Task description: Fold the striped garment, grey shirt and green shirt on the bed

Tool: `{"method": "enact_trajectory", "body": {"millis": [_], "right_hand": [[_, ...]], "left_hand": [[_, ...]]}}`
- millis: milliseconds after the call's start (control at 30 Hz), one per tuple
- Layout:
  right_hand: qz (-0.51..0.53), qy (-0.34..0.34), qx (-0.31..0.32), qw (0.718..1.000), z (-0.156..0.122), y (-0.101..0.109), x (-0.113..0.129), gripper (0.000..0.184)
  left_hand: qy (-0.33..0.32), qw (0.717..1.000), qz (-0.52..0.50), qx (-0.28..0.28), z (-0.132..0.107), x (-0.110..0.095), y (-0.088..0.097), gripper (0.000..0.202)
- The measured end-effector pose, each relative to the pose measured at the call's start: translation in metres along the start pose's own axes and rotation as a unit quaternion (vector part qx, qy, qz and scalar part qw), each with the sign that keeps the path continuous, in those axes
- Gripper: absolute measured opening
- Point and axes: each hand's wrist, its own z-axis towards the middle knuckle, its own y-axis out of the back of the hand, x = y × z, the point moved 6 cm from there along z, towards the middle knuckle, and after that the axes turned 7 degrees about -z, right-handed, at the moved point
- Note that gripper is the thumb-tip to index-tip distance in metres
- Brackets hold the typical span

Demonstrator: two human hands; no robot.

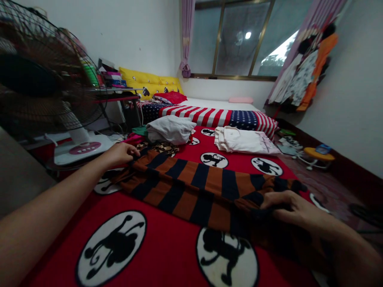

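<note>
A brown and navy striped shirt (191,187) lies stretched from side to side over a red sheet (167,243) printed with black monkeys in white ovals. My left hand (121,154) pinches the shirt's far left end, fingers closed on the cloth. At the other end, my right hand (289,205) grips a bunched part of the fabric between thumb and fingers. Some of the striped cloth hangs in shadow below my right wrist. Just beyond the shirt sits a crumpled light grey garment (170,129), with a leopard-print cloth (158,148) under it.
A folded white shirt stack (243,140) lies at the sheet's far right. On the left stands a large fan (80,145). Behind is a bed with a stars-and-stripes cover (209,115). A yellow stool (318,154) is on the floor at right; clothes (308,75) hang above.
</note>
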Motion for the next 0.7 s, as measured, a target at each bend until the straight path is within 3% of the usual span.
{"method": "enact_trajectory", "body": {"millis": [67,167,233,300,367,433,533,600,700], "right_hand": [[0.012,-0.018,0.041,0.999,-0.001,-0.005,-0.004,0.027],[0.024,-0.034,0.038,0.998,-0.002,-0.005,-0.005,0.032],[0.032,-0.024,-0.009,0.999,-0.001,-0.002,0.001,0.034],[0.049,-0.012,-0.058,0.997,0.001,-0.002,0.008,0.034],[0.054,-0.006,-0.045,0.998,0.006,-0.012,0.015,0.031],[0.03,0.003,0.003,1.0,0.011,-0.028,0.018,0.026],[-0.016,0.02,0.029,0.999,0.017,-0.042,0.016,0.021],[-0.009,0.021,0.022,0.999,0.018,-0.044,0.013,0.02],[0.065,0.002,0.006,0.998,0.018,-0.04,0.007,0.022]], "left_hand": [[-0.006,0.998,0.049,0.034,-0.004,-0.003,-0.001,0.033],[0.001,0.993,0.117,0.004,-0.007,-0.017,0.003,0.023],[-0.022,0.988,0.148,-0.041,-0.008,-0.04,0.002,0.017],[-0.095,0.982,0.149,-0.068,-0.012,-0.079,-0.012,0.015],[-0.21,0.971,0.101,-0.051,-0.023,-0.128,-0.04,0.015],[-0.326,0.945,0.02,0.02,-0.043,-0.178,-0.077,0.019],[-0.422,0.897,-0.071,0.113,-0.077,-0.236,-0.133,0.03],[-0.47,0.866,-0.082,0.152,-0.099,-0.261,-0.165,0.038],[-0.488,0.851,-0.039,0.192,-0.118,-0.272,-0.208,0.052]]}}
